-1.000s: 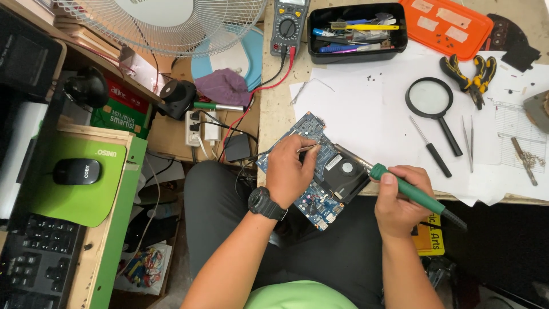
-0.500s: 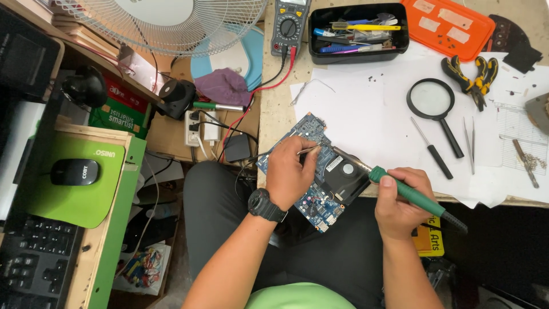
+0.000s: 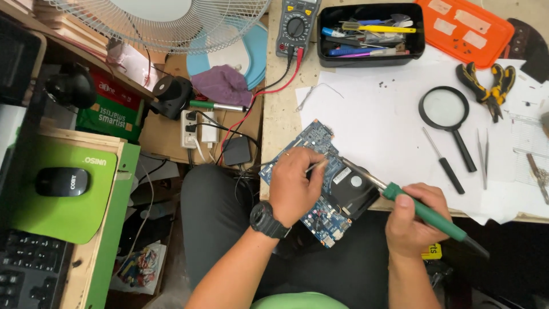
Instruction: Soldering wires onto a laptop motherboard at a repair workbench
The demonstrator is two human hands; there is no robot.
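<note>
A blue circuit board [image 3: 311, 140] with a black round fan lies at the near edge of the wooden table, hanging partly over my lap. My left hand [image 3: 294, 184], with a black watch at the wrist, rests on the board and pinches a thin strand of solder wire that points right. My right hand [image 3: 414, 216] grips a green-handled soldering iron [image 3: 426, 213]. Its metal tip reaches up and left over the board and meets the end of the wire.
White paper sheets [image 3: 377, 114] cover the table. On them lie a magnifying glass [image 3: 445, 111], a small screwdriver [image 3: 443, 160], tweezers [image 3: 483, 157] and pliers [image 3: 486, 80]. A black tool tray [image 3: 372, 28], a multimeter [image 3: 294, 26] and an orange lid [image 3: 466, 26] stand at the back. A fan [image 3: 166, 23] and a green mouse pad [image 3: 57, 189] are left.
Both hands stay on the board and the iron. The iron tip and the solder wire have shifted only slightly over the board.
</note>
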